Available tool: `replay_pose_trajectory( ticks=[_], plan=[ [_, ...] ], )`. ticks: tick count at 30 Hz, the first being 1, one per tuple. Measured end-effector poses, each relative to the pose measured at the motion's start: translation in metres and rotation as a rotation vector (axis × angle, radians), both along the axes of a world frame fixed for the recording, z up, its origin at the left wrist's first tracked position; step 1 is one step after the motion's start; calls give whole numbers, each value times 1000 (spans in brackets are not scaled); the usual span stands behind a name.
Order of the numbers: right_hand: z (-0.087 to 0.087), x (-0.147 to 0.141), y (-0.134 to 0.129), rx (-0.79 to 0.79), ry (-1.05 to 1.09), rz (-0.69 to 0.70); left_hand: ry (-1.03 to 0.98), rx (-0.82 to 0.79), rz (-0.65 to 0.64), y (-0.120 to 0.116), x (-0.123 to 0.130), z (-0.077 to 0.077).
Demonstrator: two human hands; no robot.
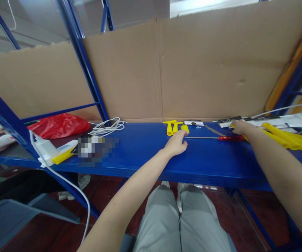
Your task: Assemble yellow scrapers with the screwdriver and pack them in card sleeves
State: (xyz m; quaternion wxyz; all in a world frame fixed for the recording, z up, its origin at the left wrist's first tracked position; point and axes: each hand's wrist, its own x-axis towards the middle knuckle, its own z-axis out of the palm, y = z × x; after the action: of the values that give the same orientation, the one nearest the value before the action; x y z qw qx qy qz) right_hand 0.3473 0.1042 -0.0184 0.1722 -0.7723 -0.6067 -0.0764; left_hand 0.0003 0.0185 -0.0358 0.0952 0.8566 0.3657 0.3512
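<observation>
My left hand point(175, 143) rests over the blue bench with fingers half bent and the thumb apart. Its fingertips are at a small yellow piece point(185, 128); whether they touch it I cannot tell. Two yellow T-shaped plastic parts point(172, 128) stand just behind that hand. On the right, my right hand point(239, 127) is closed, with bits of yellow plastic showing at its fingers and below the wrist; most of that piece is hidden. A screwdriver point(225, 138) with a red handle lies between the hands, its long shaft pointing left.
Several yellow tubes point(289, 138) lie at the right beside white and black flat packs point(261, 121). A coiled white cable point(109, 127) and a red plastic bag point(62, 126) are at the left, near a blue post point(88, 66). Cardboard point(200, 66) walls the back.
</observation>
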Motion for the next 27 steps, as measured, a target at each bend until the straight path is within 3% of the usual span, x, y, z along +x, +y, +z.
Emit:
replay_pose_trajectory(
  ticks=[3,8,12,15,17,18,23,27],
  plan=[
    [-1,2,1,-205,-111,-83,-13,-13,8,1,-1,0],
    [9,-8,-14,-209,-133,-55,-86,-58,35,3,-2,1],
    [20,-37,-37,-24,-109,-48,-111,-62,98,6,-6,1],
    [18,-64,-53,306,20,-71,-130,-58,147,8,-10,1],
    [14,-76,-63,524,78,22,-147,-85,182,9,-12,1],
    [11,-80,-68,559,98,89,-157,-100,192,10,-13,1],
    [4,-78,-83,511,184,224,-114,-97,245,10,-15,2],
    [0,-75,-82,423,247,210,-50,-31,473,9,-20,6]
  ],
)
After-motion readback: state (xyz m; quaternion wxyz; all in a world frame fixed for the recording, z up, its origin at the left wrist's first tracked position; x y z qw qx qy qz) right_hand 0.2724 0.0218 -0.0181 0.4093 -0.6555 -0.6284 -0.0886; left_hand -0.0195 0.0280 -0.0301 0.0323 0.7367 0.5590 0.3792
